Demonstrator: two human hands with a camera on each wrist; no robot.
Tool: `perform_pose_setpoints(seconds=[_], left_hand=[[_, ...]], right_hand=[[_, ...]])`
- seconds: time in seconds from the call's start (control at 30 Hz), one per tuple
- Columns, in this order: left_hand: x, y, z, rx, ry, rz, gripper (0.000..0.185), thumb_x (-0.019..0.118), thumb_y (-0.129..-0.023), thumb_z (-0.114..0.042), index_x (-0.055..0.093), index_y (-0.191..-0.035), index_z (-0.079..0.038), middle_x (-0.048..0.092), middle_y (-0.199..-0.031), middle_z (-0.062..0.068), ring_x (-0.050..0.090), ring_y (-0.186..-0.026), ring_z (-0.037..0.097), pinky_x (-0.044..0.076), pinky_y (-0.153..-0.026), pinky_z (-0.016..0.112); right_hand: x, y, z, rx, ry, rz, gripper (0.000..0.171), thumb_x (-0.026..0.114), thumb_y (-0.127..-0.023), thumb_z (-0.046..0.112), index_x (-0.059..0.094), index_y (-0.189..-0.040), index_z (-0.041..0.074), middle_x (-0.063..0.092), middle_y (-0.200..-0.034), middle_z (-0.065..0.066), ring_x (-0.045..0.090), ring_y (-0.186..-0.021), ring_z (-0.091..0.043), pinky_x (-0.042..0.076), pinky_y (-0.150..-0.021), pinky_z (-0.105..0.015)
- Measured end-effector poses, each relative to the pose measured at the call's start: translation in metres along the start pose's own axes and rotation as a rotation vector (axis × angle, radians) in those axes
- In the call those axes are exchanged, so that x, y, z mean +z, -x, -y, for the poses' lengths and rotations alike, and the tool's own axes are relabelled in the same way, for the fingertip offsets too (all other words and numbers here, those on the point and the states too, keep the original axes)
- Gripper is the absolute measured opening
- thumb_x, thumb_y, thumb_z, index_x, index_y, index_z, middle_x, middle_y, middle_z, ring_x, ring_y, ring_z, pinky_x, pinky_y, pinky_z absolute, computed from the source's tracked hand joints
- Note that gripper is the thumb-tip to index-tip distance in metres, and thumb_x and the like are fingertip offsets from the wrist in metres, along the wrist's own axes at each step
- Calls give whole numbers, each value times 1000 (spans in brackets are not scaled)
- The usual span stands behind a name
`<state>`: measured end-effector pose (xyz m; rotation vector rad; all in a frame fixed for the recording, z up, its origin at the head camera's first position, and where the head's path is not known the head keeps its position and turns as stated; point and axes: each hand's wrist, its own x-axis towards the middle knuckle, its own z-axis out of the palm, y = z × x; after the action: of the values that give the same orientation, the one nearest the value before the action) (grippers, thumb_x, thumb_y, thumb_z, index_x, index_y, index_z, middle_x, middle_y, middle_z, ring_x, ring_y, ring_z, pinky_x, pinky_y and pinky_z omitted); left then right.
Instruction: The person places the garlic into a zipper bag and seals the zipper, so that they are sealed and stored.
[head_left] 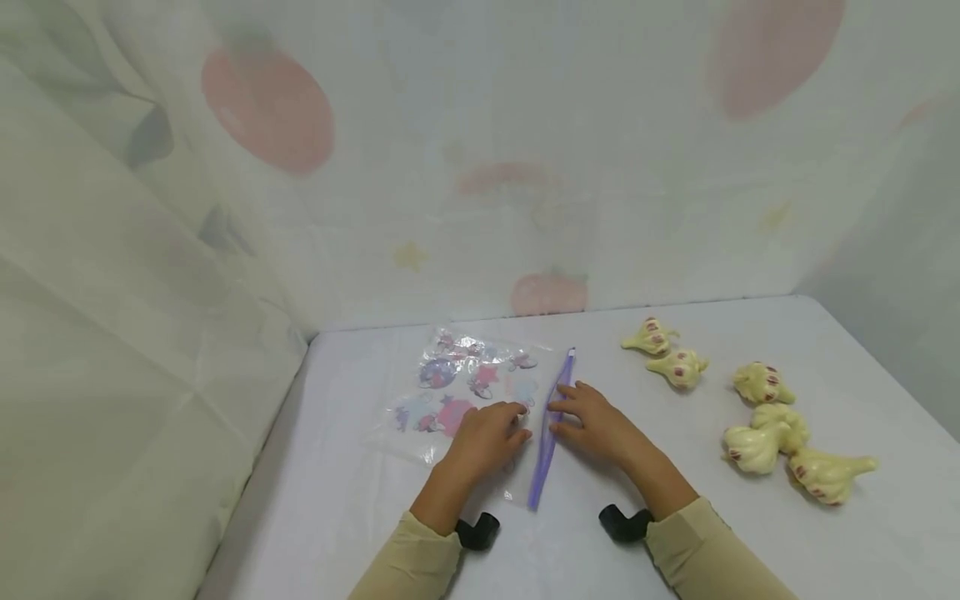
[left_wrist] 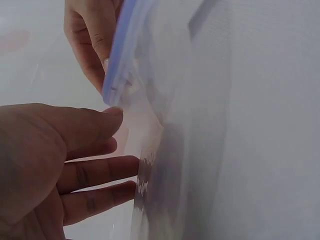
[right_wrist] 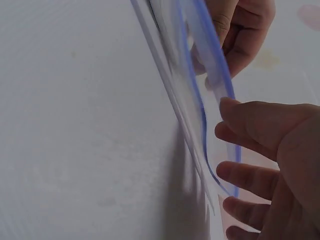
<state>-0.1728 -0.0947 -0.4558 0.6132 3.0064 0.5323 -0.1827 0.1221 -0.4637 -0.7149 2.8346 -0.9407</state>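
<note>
1. Loosely spread, left hand (head_left: 486, 437) and right hand (head_left: 598, 425) flank the purple plastic zip strip (head_left: 541, 471), seemingly to part it; neither visibly pinches.
2. Clear, pastel-printed plastic bag (head_left: 431, 400) lies left, its mouth facing right.
3. Cream garlic bulbs (head_left: 678, 369) sit right.

bag (head_left: 491, 375) on table (head_left: 337, 517) | garlic bulbs (head_left: 752, 450) right of bag | curtain (head_left: 450, 208) behind table
</note>
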Motion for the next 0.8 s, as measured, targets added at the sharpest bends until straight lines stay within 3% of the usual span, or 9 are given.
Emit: perform_pose_setpoints(seconds=[0.23,0.47,0.63,0.8], left_hand=[[2,0,-4,14,33,-37,31,64,-94,-43,71,-110,-18,67,-85,-8,55,-73,7,43,-78,35],[7,0,-10,13,12,-72,37,61,-91,-55,74,-95,-20,67,-80,-8,59,-74,10,45,-71,34],[11,0,-12,4,-6,-98,20,65,-91,-37,72,-82,-20,58,-69,-11,54,-70,10,44,-68,33],[12,1,-11,-44,124,-163,9,62,-86,-20,68,-80,-17,57,-70,-10,49,-63,7,44,-63,25]], right_hand=[[4,-2,2,-70,60,-48,15,76,-83,16,75,-95,8,63,-127,-19,39,-136,-48,35,-110,-58],[11,0,6,-152,84,-62,20,79,-79,17,76,-97,9,69,-114,-14,42,-131,-53,35,-105,-66],[12,-1,7,-164,144,-66,28,80,-80,22,76,-105,12,70,-110,-11,48,-126,-50,38,-103,-64],[11,-3,6,-42,198,-79,30,82,-78,27,76,-103,12,69,-108,-7,57,-114,-37,46,-98,-52]])
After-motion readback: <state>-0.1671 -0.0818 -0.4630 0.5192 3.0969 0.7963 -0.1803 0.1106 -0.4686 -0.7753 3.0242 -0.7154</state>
